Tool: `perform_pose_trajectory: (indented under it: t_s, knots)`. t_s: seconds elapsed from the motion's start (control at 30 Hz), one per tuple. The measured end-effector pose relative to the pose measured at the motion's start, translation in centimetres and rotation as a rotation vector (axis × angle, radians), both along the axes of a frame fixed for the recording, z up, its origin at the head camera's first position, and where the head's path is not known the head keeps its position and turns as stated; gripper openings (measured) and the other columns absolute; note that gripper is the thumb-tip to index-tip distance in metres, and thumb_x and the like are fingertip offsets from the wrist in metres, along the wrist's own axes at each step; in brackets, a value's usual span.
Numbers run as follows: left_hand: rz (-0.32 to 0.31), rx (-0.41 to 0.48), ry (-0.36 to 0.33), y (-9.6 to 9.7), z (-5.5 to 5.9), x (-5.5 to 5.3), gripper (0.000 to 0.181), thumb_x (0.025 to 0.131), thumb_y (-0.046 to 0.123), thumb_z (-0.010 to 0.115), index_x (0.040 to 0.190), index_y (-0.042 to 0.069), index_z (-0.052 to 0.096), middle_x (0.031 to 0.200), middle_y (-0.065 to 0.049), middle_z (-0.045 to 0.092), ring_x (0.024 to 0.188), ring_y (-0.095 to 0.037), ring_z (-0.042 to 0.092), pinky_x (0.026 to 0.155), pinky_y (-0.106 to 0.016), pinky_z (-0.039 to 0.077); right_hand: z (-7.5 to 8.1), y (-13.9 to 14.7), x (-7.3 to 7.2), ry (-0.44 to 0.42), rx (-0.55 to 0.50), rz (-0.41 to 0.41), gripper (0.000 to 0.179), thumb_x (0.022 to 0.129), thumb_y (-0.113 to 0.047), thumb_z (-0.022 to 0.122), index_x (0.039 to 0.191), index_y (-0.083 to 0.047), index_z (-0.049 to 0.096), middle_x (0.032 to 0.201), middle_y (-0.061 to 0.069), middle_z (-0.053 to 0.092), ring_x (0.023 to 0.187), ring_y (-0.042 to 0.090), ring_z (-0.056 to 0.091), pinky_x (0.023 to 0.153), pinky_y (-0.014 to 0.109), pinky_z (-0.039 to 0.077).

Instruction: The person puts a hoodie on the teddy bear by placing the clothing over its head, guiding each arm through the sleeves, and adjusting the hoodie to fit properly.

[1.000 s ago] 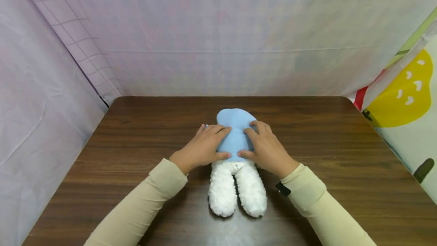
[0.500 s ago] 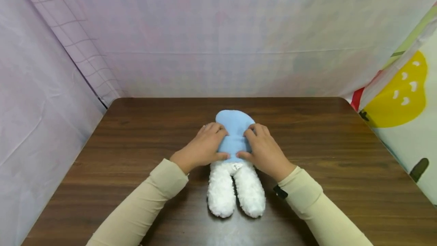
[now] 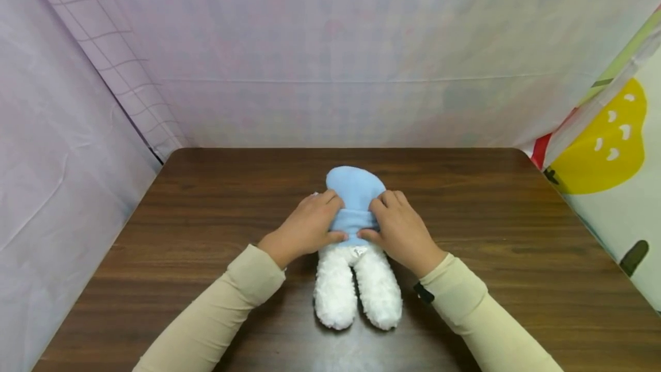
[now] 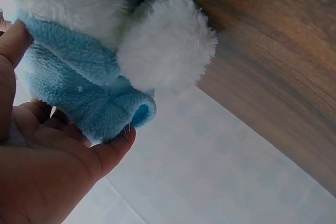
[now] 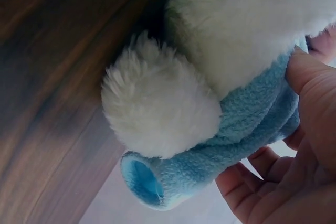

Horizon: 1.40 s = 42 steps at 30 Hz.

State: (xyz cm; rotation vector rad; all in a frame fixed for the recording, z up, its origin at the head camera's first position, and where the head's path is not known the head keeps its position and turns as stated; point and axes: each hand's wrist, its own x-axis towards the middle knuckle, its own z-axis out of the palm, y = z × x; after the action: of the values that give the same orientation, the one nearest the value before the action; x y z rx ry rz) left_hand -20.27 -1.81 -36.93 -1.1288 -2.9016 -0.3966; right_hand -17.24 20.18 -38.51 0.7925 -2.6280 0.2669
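A white fluffy plush toy (image 3: pixel 335 294) lies on the table with two long furry limbs toward the person. Blue fleece clothing (image 3: pixel 355 188) covers its far part, with a crosswise fold between the hands. My left hand (image 3: pixel 307 224) grips the left side of the clothing, thumb at its near edge. On the right side my right hand (image 3: pixel 405 231) pinches it the same way. Both wrist views show the blue fleece clothing (image 4: pixel 79 77) bunched between thumb and fingers. Beside a round white furry part (image 5: pixel 160 103) of the toy is an open blue sleeve end (image 5: pixel 144 179).
The brown wood-grain table (image 3: pixel 232 188) reaches back to a pale curtain (image 3: pixel 330 62). Another white curtain (image 3: pixel 57 188) hangs at the left. At the right is a white cloth with a yellow print (image 3: pixel 601 148).
The fingers of both hands have curled in and drawn the blue clothing slightly toward the person. A crosswise fold has formed in it. The toy's furry limbs stay in nearly the same place.
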Motion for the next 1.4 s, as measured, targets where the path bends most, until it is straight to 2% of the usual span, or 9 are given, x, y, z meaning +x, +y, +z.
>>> perform_pose_trajectory:
  t_s: [0.2, 0.4, 0.73, 0.93, 1.4]
  knots:
    - [-0.021, 0.015, 0.062, 0.0, 0.1, 0.1, 0.045, 0.086, 0.042, 0.077, 0.111, 0.009, 0.060, 0.095, 0.001, 0.050, 0.082, -0.015, 0.050, 0.104, -0.049, 0.042, 0.0, 0.0, -0.1, 0.035, 0.011, 0.009, 0.045, 0.077, -0.038, 0.085, 0.087, -0.007, 0.055, 0.086, 0.008, 0.048, 0.081, 0.028, 0.043, 0.073, 0.039, 0.041]
    - [-0.041, 0.018, 0.146, 0.0, -0.2, 0.2, 0.039, 0.085, 0.043, 0.078, 0.097, 0.012, 0.059, 0.084, 0.003, 0.046, 0.073, -0.014, 0.045, 0.095, -0.044, 0.048, -0.2, 0.0, -0.1, 0.066, 0.012, 0.021, 0.042, 0.076, -0.038, 0.085, 0.086, -0.008, 0.057, 0.084, 0.007, 0.049, 0.079, 0.026, 0.042, 0.072, 0.038, 0.040]
    - [-0.048, 0.037, 0.227, 0.1, -0.7, 0.5, 0.036, 0.085, 0.041, 0.079, 0.089, 0.014, 0.056, 0.081, 0.003, 0.046, 0.069, -0.014, 0.042, 0.077, -0.037, 0.046, -0.5, -0.1, -0.1, 0.094, 0.011, 0.015, 0.042, 0.073, -0.037, 0.087, 0.082, -0.008, 0.058, 0.078, 0.003, 0.048, 0.073, 0.023, 0.042, 0.067, 0.035, 0.041]
    - [-0.053, 0.042, 0.269, 0.0, -1.0, 0.5, 0.035, 0.084, 0.040, 0.080, 0.085, 0.015, 0.056, 0.078, 0.004, 0.047, 0.067, -0.013, 0.042, 0.071, -0.034, 0.044, -0.6, -0.2, 0.0, 0.100, 0.004, 0.015, 0.040, 0.074, -0.035, 0.088, 0.082, -0.008, 0.059, 0.076, 0.002, 0.049, 0.072, 0.022, 0.045, 0.066, 0.034, 0.043]
    - [-0.055, 0.030, 0.331, 0.0, -1.2, 0.4, 0.042, 0.082, 0.039, 0.081, 0.071, 0.018, 0.047, 0.067, 0.006, 0.043, 0.063, -0.012, 0.042, 0.068, -0.032, 0.043, -1.0, -0.3, -0.4, 0.131, -0.025, 0.070, 0.039, 0.073, -0.029, 0.090, 0.073, -0.011, 0.054, 0.065, -0.003, 0.047, 0.061, 0.018, 0.048, 0.065, 0.039, 0.047]
